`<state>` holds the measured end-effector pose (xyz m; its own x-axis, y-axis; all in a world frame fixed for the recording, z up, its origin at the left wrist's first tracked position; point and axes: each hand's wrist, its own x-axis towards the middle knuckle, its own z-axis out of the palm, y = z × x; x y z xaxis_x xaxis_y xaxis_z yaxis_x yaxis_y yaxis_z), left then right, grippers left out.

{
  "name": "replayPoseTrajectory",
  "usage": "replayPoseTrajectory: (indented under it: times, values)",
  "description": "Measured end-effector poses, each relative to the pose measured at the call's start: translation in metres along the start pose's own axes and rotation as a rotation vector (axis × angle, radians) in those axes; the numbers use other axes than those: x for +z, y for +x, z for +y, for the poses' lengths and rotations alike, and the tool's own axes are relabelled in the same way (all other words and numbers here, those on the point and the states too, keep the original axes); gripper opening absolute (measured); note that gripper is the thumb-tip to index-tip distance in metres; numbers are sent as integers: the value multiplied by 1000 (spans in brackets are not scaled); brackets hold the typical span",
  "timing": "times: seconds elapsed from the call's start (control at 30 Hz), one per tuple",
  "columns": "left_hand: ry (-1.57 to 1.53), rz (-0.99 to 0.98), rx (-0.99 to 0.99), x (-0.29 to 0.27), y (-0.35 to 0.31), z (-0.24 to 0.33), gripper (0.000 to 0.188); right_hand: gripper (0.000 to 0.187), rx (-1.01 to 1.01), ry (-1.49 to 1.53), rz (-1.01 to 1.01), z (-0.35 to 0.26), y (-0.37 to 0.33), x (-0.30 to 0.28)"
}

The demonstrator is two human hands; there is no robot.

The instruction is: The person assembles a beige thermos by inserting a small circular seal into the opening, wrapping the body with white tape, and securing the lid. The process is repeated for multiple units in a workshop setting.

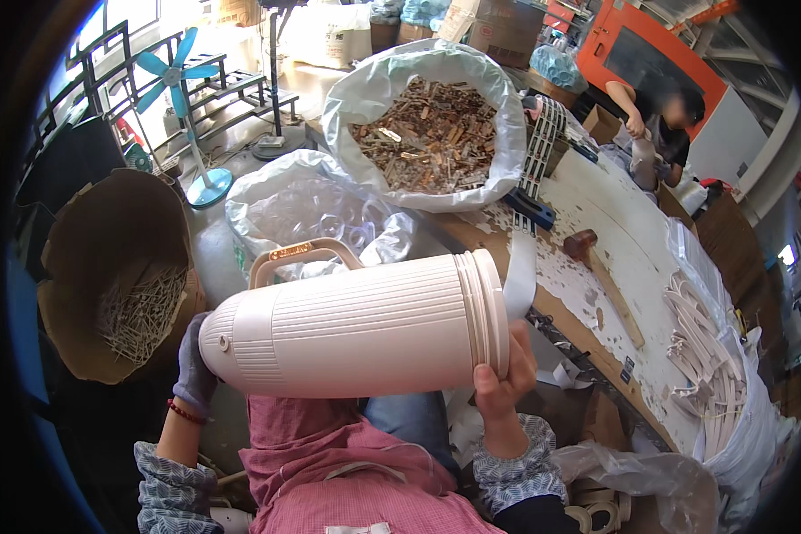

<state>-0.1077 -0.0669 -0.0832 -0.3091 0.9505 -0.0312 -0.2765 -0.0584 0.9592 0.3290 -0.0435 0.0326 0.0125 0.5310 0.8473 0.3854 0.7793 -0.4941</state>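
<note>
A pale pink ribbed plastic thermos jug casing [365, 329] lies sideways across the front of me, raised above my lap. Its carrying handle [304, 250] points away from me, with an orange-gold label on the grip. In a grey glove, my left hand [196, 367] is closed round the rounded left end, its fingers mostly hidden behind the casing. Bare-fingered, my right hand [505, 381] grips the ringed rim at the right end, thumb on the near side.
Ahead stands a big sack of brown plastic scraps [427, 133], with a bag of clear pieces [316, 209] nearer. A carton of thin sticks [116, 240] is left, below a blue fan [176, 76]. Right, a workbench [578, 214] carries a mallet [610, 285] and white strips [707, 365]; another person [663, 133] works beyond.
</note>
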Motion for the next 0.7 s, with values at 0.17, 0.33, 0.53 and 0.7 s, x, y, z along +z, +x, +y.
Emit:
replayPoseTrajectory:
  times: [0.17, 0.33, 0.53, 0.7]
  values:
    - [-414, 106, -457, 3, -19, 11, 28, 30, -50, 49, -58, -3, -1, 6]
    - [982, 44, 1040, 85, -53, 132, 35, 29, 1002, 559, 35, 95, -50, 39]
    - [627, 21, 752, 37, -36, 129, 35, 50, 940, 738, -164, 73, -21, 53]
    - [228, 219, 614, -21, -18, 77, 36, 74, 586, 834, -263, 30, 31, 43]
